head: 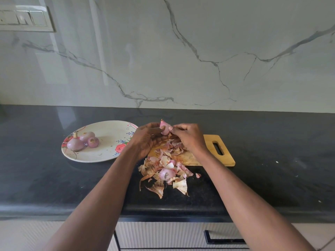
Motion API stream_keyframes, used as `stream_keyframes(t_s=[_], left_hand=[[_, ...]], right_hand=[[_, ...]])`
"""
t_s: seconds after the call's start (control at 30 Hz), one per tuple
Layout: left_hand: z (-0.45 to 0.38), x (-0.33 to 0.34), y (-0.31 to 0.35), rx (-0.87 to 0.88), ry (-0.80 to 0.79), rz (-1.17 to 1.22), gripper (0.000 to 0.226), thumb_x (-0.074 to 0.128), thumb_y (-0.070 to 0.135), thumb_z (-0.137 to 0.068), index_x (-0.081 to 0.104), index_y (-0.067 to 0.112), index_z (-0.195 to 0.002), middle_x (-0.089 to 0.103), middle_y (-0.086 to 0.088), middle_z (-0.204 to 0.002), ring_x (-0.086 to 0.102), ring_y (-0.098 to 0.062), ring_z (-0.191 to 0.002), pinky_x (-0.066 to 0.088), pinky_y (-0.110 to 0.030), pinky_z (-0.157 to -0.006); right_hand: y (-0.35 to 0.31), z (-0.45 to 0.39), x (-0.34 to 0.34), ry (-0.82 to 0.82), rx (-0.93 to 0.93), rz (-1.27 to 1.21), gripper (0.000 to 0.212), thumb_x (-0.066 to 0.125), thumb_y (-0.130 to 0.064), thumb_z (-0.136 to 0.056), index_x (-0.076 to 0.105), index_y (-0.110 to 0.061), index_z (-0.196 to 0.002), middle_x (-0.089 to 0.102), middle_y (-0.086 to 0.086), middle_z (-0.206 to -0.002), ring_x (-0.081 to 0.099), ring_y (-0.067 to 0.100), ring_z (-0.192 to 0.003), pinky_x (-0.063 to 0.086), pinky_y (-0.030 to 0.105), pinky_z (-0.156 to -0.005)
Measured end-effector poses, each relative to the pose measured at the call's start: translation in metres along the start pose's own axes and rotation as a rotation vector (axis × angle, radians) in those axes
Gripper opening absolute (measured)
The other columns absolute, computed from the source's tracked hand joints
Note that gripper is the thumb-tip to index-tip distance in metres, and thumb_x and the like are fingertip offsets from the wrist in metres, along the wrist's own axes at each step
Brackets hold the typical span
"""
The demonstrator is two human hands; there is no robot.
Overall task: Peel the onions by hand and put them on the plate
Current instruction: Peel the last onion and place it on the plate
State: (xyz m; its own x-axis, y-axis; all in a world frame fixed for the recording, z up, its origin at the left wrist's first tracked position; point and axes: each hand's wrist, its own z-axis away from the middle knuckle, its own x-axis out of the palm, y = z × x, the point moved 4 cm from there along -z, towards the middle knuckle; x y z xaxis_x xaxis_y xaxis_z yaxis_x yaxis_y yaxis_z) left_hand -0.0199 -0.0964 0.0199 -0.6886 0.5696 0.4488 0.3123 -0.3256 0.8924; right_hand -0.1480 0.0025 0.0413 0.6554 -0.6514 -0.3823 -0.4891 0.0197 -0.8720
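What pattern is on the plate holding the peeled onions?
White plate with a floral print, pink-red roses and small blue sprigs along the rim; seen in the head view.

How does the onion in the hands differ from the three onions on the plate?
The onion in the hands is held in the air above the cutting board, gripped by the left hand while the right hand pinches its skin; the onions on the plate lie untouched. It is one onion; they are three, lying close together on the flowered plate. All look pinkish purple.
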Motion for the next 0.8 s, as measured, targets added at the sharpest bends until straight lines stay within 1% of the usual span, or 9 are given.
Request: stream_keyframes(t_s=[0.07,0.13,0.2,0.23,0.3,0.43,0.57,0.7,0.8], left_hand=[[0.002,0.003,-0.001,0.008,-0.022,-0.040,0.027,0.068,-0.001,-0.088,0.065,-0.006,-0.114,0.074,-0.022,-0.102,0.074,-0.028,-0.086,0.063,-0.037,-0.082],[0.002,0.003,-0.002,0.023,-0.017,-0.083,0.028,0.071,0.001,-0.086,0.066,-0.007,-0.113,0.074,-0.023,-0.103,0.075,-0.031,-0.088,0.062,-0.040,-0.084],[0.002,0.004,-0.003,0.045,-0.005,-0.103,0.022,0.070,-0.003,-0.087,0.067,-0.008,-0.109,0.074,-0.024,-0.101,0.075,-0.031,-0.087,0.063,-0.038,-0.080],[0.003,0.005,-0.002,0.057,-0.006,-0.109,0.020,0.069,-0.004,-0.088,0.067,-0.008,-0.107,0.074,-0.023,-0.100,0.075,-0.030,-0.086,0.064,-0.036,-0.078],[0.005,0.008,-0.001,0.085,-0.013,-0.134,0.020,0.068,-0.005,-0.088,0.067,-0.008,-0.107,0.075,-0.022,-0.097,0.076,-0.029,-0.083,0.064,-0.034,-0.074],[0.005,0.009,0.000,0.153,-0.015,-0.220,0.019,0.068,-0.003,-0.088,0.069,-0.006,-0.106,0.075,-0.021,-0.094,0.075,-0.024,-0.078,0.063,-0.032,-0.073],[0.005,0.010,-0.001,0.177,-0.028,-0.237,0.013,0.068,-0.001,-0.087,0.072,-0.001,-0.100,0.075,-0.022,-0.096,0.075,-0.026,-0.080,0.063,-0.035,-0.078],[0.006,0.010,-0.001,0.145,-0.033,-0.155,0.018,0.065,-0.002,-0.090,0.070,-0.009,-0.106,0.074,-0.025,-0.098,0.074,-0.032,-0.085,0.063,-0.041,-0.081],[0.005,0.009,0.000,0.094,-0.021,-0.072,0.015,0.063,-0.001,-0.092,0.069,-0.009,-0.103,0.074,-0.025,-0.098,0.074,-0.031,-0.084,0.064,-0.038,-0.078]], right_hand=[[-0.003,0.004,-0.001,0.001,-0.005,-0.020,0.017,0.077,-0.027,-0.084,0.079,-0.014,-0.095,0.075,-0.005,-0.085,0.071,0.013,-0.078,0.057,0.035,-0.074],[-0.004,0.006,0.000,-0.001,-0.017,-0.043,0.008,0.082,-0.028,-0.077,0.080,-0.021,-0.078,0.075,-0.006,-0.073,0.071,0.017,-0.075,0.057,0.038,-0.071],[-0.006,0.008,0.001,0.010,-0.028,-0.045,0.016,0.085,-0.030,-0.074,0.076,-0.028,-0.061,0.073,-0.009,-0.066,0.070,0.015,-0.070,0.056,0.035,-0.065],[-0.006,0.008,0.002,0.028,-0.035,-0.038,0.020,0.085,-0.030,-0.074,0.074,-0.029,-0.058,0.072,-0.010,-0.064,0.069,0.012,-0.067,0.055,0.032,-0.062],[-0.005,0.008,0.004,0.065,-0.052,-0.034,0.020,0.084,-0.033,-0.076,0.074,-0.028,-0.059,0.071,-0.011,-0.062,0.067,0.008,-0.062,0.054,0.027,-0.058],[-0.005,0.010,0.007,0.135,-0.079,-0.021,0.025,0.081,-0.038,-0.079,0.080,-0.015,-0.070,0.072,-0.009,-0.062,0.066,0.009,-0.057,0.049,0.017,-0.049],[-0.006,0.012,0.007,0.159,-0.095,-0.031,0.024,0.081,-0.036,-0.080,0.080,-0.013,-0.073,0.072,-0.008,-0.064,0.066,0.007,-0.056,0.053,0.020,-0.051],[-0.008,0.014,0.001,0.162,-0.084,-0.117,0.013,0.084,-0.018,-0.077,0.077,-0.010,-0.069,0.069,-0.005,-0.061,0.061,0.000,-0.048,0.046,0.015,-0.044],[-0.005,0.011,0.000,0.169,-0.035,-0.118,0.008,0.083,-0.013,-0.076,0.078,-0.009,-0.073,0.072,0.001,-0.066,0.065,0.008,-0.055,0.053,0.024,-0.049]])
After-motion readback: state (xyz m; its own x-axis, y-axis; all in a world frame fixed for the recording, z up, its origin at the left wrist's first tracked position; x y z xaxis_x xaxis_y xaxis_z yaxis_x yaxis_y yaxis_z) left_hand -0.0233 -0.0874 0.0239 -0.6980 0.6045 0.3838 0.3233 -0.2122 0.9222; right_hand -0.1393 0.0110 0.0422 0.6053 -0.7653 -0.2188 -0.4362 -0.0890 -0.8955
